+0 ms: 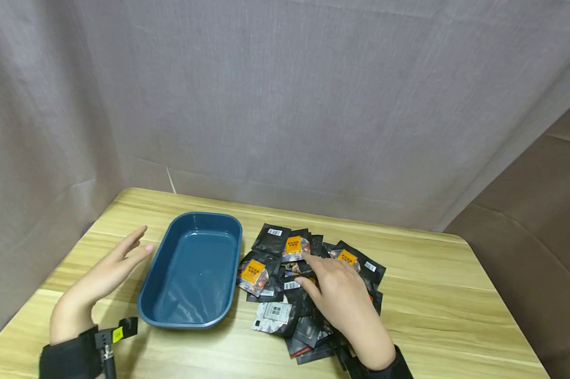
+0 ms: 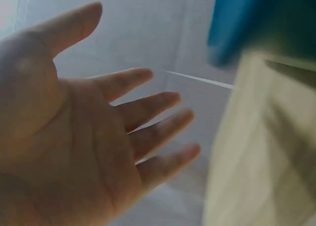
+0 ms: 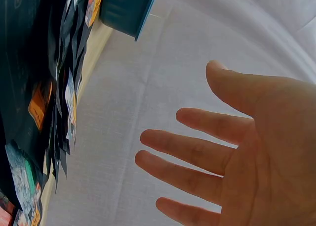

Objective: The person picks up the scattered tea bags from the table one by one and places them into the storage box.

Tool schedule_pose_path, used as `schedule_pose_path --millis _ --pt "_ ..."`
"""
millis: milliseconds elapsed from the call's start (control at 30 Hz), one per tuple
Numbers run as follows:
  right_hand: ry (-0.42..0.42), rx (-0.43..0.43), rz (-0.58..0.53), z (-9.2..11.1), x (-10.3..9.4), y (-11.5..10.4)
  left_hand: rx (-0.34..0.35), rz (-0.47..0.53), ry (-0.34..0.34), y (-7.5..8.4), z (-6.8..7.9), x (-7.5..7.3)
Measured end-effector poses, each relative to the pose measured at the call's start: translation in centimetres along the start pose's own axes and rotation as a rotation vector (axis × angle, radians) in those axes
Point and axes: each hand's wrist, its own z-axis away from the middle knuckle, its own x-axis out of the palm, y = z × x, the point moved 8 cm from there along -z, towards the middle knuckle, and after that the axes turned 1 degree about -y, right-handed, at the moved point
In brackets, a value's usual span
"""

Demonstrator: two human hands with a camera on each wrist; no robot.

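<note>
Though jumbled — black packets [image 1: 300,301], some orange-labelled

The head view was bright, with soft shadows on the counter [image 1: 436,310] and faint glints in the tray [image 1: 192,279], blurred in the dimmer left wrist view.

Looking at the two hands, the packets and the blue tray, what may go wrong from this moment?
The packets lie overlapping in a loose heap under the right hand, so lifting one might drag or scatter its neighbours.
The left hand is beside the blue tray, and its wrist mount appears near it; a careless move might bump the tray.
</note>
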Motion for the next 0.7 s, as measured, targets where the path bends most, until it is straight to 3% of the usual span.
schedule_pose_path --millis 200,333,433,600,700 --pt "0.004 -0.005 0.008 0.0 0.2 -0.1 0.021 0.138 -0.095 -2.0 -0.7 1.3" --pt "0.003 -0.007 0.002 -0.2 0.4 -0.1 0.054 0.307 -0.113 -2.9 -1.2 2.0" --pt "-0.003 -0.013 0.006 -0.3 0.4 0.0 0.038 0.463 -0.107 -3.8 -1.8 2.9" --pt "-0.035 0.005 -0.003 -0.6 0.6 0.3 -0.088 0.672 -0.065 -5.4 -2.8 4.9" --pt "-0.047 0.027 -0.022 -0.6 0.8 0.7 -0.083 0.77 -0.01 -5.4 -3.5 5.8"
